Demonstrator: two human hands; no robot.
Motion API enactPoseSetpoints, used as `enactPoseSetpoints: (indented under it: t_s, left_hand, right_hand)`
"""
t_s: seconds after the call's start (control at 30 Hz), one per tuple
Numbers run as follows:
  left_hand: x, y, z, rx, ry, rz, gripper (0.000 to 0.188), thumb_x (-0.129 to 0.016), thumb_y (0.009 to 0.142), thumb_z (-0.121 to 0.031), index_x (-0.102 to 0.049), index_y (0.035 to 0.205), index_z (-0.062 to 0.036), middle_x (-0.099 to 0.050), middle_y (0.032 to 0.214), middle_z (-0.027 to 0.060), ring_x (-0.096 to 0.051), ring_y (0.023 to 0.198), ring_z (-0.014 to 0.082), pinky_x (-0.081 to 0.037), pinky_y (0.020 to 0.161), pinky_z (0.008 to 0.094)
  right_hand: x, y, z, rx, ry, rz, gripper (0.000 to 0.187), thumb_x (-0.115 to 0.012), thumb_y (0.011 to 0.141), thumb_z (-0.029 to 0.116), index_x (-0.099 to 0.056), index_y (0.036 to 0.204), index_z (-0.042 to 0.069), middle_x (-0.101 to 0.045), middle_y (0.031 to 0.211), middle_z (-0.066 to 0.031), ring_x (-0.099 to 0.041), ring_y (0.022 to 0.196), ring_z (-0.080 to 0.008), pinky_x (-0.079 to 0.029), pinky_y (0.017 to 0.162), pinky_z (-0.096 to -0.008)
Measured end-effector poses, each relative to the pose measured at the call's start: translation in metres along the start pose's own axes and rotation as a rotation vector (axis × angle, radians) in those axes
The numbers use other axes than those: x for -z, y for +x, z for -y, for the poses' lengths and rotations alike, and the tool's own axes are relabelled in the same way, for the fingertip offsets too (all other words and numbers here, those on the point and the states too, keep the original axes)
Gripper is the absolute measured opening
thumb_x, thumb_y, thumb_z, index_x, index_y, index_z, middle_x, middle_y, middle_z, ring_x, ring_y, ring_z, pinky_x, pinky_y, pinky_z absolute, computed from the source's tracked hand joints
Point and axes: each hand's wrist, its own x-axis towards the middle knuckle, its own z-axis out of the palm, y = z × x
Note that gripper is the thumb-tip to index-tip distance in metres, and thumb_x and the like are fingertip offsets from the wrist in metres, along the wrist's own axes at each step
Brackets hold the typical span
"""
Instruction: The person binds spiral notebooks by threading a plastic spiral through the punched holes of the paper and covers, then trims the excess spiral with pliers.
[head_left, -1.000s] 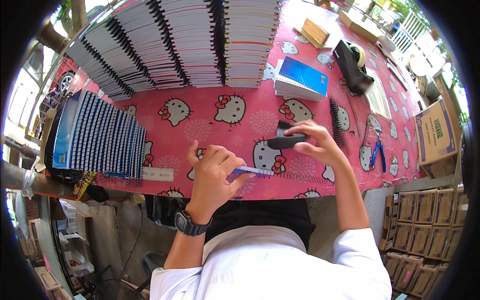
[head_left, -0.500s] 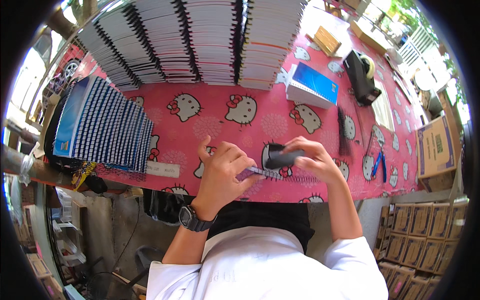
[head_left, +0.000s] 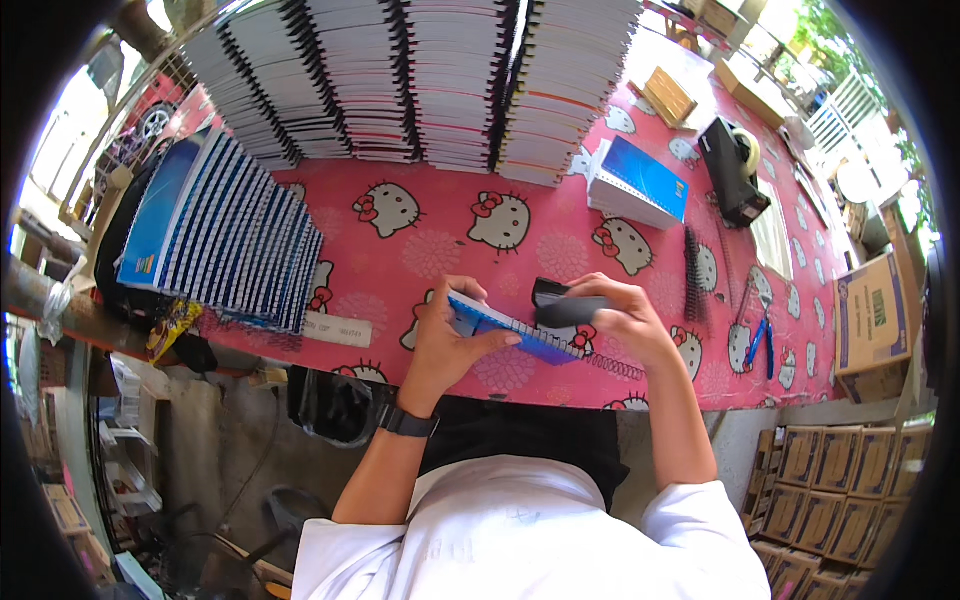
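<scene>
Notebook and coil at the near edge of a pink patterned table (head_left: 345, 250), in front of the person's body. The blue notebook (head_left: 552, 351) is tilted; its long axis slants from upper left, at the left hand (head_left: 448, 338), down to lower right. Its bound edge follows the same line, and the thin wire coil (head_left: 616, 368) continues past the notebook's right end, its free tip pointing right and slightly toward the person. The left forearm rises obliquely up and to the right, a dark watch (head_left: 408, 421) at the wrist; that hand is clamped on the notebook, thumb along the near side. The right forearm leans up and left, its hand (head_left: 632, 318) closed around a black tool (head_left: 575, 309) directed leftward, just above the bound edge; contact between them cannot be determined. The hands are apart.
</scene>
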Motion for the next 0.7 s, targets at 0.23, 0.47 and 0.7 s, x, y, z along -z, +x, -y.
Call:
enactPoseSetpoints:
  t_s: [0.23, 0.47, 0.7]
  left_hand:
    - [0.001, -0.007, -0.006, 0.009, -0.090, 0.052, 0.051, -0.085, 0.060, 0.001, -0.046, 0.092, -0.0109, -0.051, 0.090, 0.0010, -0.051, 0.088, 0.0102, -0.045, 0.078, 0.0271]
    - [-0.002, -0.003, -0.003, -0.052, -0.052, 0.012, 0.052, -0.089, 0.061, -0.010, -0.048, 0.093, -0.0102, -0.052, 0.083, -0.0023, -0.050, 0.078, 0.0058, -0.044, 0.069, 0.0240]
    - [-0.002, -0.001, -0.004, -0.036, -0.047, 0.017, 0.051, -0.089, 0.062, -0.013, -0.048, 0.094, -0.0098, -0.052, 0.083, -0.0021, -0.050, 0.075, 0.0064, -0.044, 0.067, 0.0240]
  right_hand:
    - [-0.008, 0.013, 0.007, 0.057, -0.040, 0.051, 0.056, -0.068, 0.076, 0.051, -0.068, 0.101, 0.000, -0.063, 0.094, -0.0126, -0.055, 0.092, -0.0222, -0.043, 0.082, -0.0350]
    - [-0.013, 0.024, 0.009, -0.020, -0.211, 0.043, 0.056, -0.067, 0.075, 0.050, -0.068, 0.100, -0.001, -0.065, 0.095, -0.0114, -0.055, 0.098, -0.0235, -0.043, 0.086, -0.0361]
    - [-0.016, 0.032, 0.007, 0.018, -0.263, -0.014, 0.052, -0.068, 0.076, 0.046, -0.068, 0.102, 0.000, -0.063, 0.096, -0.0108, -0.053, 0.098, -0.0239, -0.043, 0.085, -0.0368]
